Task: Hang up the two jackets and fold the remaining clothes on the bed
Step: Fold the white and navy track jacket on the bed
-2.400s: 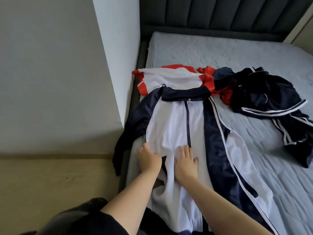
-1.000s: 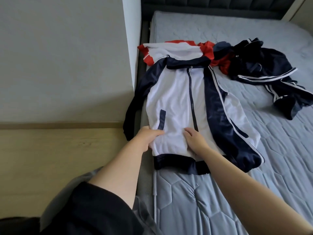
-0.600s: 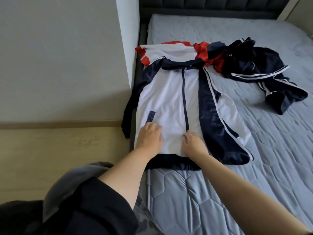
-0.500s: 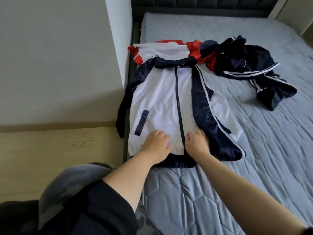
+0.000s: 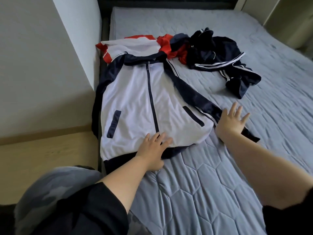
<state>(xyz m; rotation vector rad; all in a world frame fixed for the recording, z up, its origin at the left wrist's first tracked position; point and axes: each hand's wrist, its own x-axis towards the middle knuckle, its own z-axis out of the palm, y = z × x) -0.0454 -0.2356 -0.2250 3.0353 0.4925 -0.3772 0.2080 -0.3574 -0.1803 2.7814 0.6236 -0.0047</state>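
Fingers spread, left hand (image 5: 153,146) and right hand (image 5: 232,122) flatten the jacket (image 5: 149,102); a hanger likely comes next.

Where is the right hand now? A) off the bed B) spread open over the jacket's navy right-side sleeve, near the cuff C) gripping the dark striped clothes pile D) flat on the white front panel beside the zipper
B: the right hand lies with fingers spread over the navy sleeve of the white jacket, near its cuff end, while the left hand presses the hem by the zipper.
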